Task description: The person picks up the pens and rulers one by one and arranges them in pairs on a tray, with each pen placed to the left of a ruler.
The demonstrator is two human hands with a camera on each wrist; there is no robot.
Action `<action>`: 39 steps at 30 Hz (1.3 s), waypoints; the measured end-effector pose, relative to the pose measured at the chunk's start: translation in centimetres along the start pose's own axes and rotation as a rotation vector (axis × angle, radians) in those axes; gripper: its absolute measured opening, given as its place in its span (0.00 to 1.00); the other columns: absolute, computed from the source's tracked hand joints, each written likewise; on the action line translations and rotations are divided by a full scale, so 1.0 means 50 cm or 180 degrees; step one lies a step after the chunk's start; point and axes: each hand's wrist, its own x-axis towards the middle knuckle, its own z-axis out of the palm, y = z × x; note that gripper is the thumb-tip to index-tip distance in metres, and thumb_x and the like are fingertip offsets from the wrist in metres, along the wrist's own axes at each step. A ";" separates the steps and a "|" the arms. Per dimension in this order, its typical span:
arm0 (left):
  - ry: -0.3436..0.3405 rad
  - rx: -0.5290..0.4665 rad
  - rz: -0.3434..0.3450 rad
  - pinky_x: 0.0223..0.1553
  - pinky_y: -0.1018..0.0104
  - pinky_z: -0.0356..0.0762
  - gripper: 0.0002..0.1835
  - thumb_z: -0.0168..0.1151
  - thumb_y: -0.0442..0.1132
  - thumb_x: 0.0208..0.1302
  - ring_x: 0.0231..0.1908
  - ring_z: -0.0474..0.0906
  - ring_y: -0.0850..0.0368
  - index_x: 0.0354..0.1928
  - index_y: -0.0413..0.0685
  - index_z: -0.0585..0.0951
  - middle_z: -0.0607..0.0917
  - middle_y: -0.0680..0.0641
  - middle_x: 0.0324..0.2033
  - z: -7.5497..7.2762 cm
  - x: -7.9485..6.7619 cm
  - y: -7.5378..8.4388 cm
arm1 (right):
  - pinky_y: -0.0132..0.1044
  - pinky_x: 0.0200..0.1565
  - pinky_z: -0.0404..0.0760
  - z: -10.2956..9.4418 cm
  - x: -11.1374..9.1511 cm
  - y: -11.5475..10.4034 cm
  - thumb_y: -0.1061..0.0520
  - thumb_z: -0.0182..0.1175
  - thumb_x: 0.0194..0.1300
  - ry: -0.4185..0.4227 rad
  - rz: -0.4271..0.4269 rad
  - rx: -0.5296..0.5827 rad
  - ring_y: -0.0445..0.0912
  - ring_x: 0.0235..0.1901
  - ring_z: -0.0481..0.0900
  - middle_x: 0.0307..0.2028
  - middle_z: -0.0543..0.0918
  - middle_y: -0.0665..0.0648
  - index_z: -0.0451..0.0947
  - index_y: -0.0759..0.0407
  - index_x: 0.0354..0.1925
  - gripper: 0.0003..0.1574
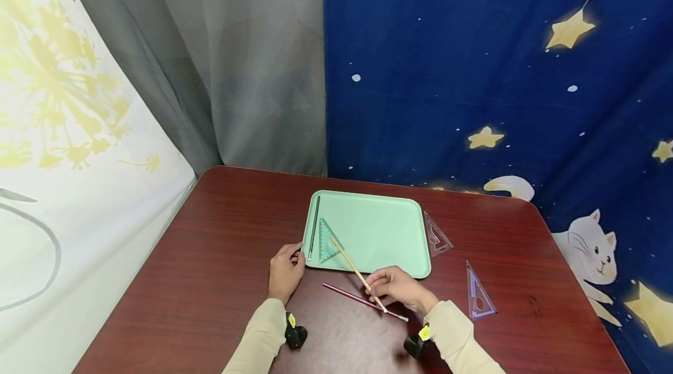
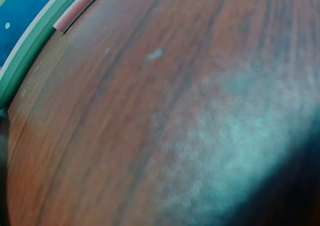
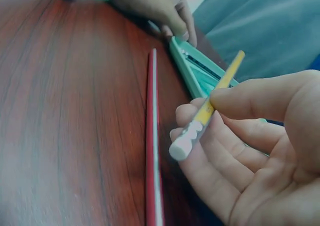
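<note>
My right hand (image 1: 398, 287) pinches a yellow pencil (image 3: 227, 79) near its white eraser end, between thumb and fingers. The pencil slants up and left, its far end overlapping a green set square (image 1: 327, 250) in the head view. That set square lies in a mint-green tray (image 1: 381, 231), beside a dark pencil (image 1: 314, 225) along the tray's left side. At the near left corner of the tray, my left hand (image 1: 285, 270) grips the rim with thumb and fingers. A red pencil (image 1: 344, 293) lies on the table in front of the tray, partly below the right hand.
Right of the tray, a clear set square (image 1: 447, 245) lies against its edge on the dark red wooden table (image 1: 221, 234). Farther right is a purplish set square (image 1: 471, 289). Grey and blue star-patterned curtains (image 1: 399, 99) hang behind the table.
</note>
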 end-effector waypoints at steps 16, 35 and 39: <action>0.0020 -0.0010 0.0002 0.34 0.70 0.82 0.14 0.60 0.29 0.59 0.33 0.82 0.57 0.47 0.37 0.84 0.85 0.44 0.39 -0.001 0.001 0.001 | 0.37 0.39 0.84 0.007 0.016 -0.005 0.68 0.53 0.63 0.0271 0.0124 0.0923 0.42 0.35 0.81 0.32 0.82 0.51 0.72 0.77 0.49 0.17; 0.0043 -0.0006 0.0074 0.33 0.70 0.82 0.14 0.60 0.30 0.59 0.32 0.82 0.57 0.47 0.37 0.84 0.85 0.44 0.39 0.000 0.001 0.000 | 0.35 0.39 0.83 0.036 0.088 -0.029 0.67 0.56 0.64 0.0950 0.0076 0.1017 0.41 0.36 0.81 0.35 0.82 0.53 0.65 0.82 0.57 0.26; 0.0056 -0.0013 0.0079 0.33 0.71 0.82 0.14 0.60 0.29 0.59 0.32 0.82 0.58 0.47 0.37 0.84 0.85 0.45 0.38 0.001 0.001 -0.002 | 0.36 0.41 0.84 0.040 0.110 -0.033 0.67 0.56 0.63 0.1077 0.0062 0.1015 0.42 0.37 0.81 0.37 0.83 0.57 0.66 0.81 0.57 0.26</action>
